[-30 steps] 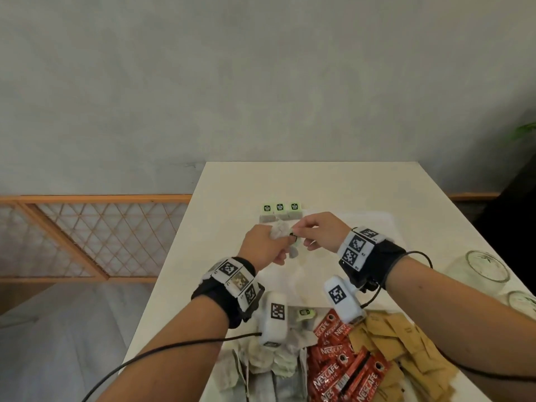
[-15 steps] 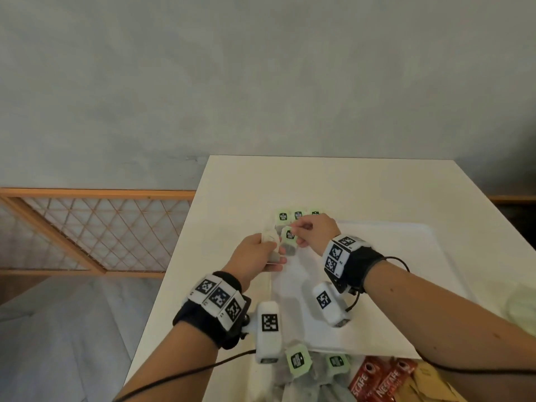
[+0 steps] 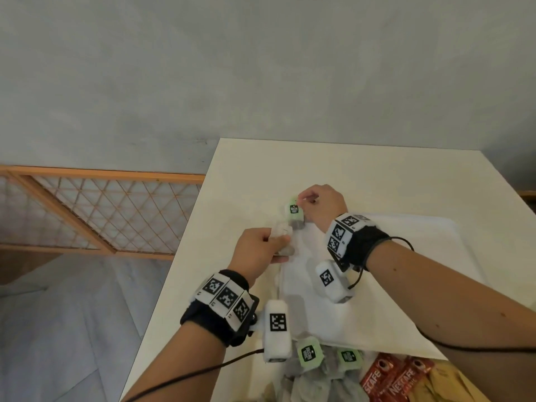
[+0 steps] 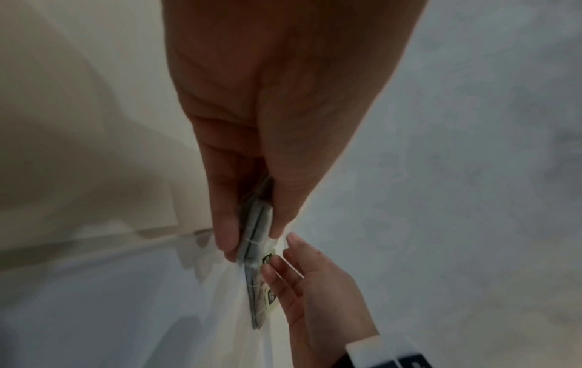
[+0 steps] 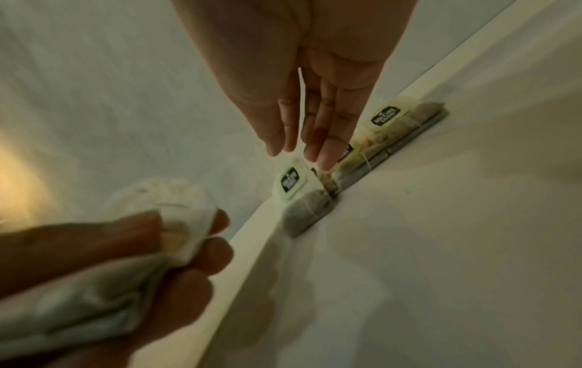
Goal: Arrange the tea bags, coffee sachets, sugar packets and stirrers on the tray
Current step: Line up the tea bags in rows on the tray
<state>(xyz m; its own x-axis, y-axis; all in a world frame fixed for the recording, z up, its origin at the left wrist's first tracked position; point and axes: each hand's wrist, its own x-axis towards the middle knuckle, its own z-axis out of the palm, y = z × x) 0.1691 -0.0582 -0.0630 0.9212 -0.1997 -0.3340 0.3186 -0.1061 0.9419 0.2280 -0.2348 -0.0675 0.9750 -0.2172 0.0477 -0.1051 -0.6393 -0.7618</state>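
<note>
A white tray [image 3: 406, 271] lies on the cream table [image 3: 290, 163]. A short row of grey tea bags with green tags [image 3: 294, 211] lies along its far left rim [image 5: 242, 249]. The nearest bag of that row [image 5: 305, 206] is close by in the right wrist view. My right hand [image 3: 303, 200] hovers over this row, and its nearly straight fingertips [image 5: 322, 159] touch the top of the nearest bag; thumb and fingers stand apart. My left hand [image 3: 278, 242] grips a small bunch of tea bags [image 4: 256, 224] just left of the tray's corner.
At the near edge lie a loose pile of tea bags [image 3: 310, 355], red coffee sachets [image 3: 388, 381] and brown sugar packets [image 3: 452, 384]. The table's left edge drops to the floor beside a wooden lattice rail [image 3: 101, 213]. A grey wall stands behind.
My right hand took a tea bag from the bunch in my left hand and carried it away to the row at the tray's far left corner. The left hand stayed put.
</note>
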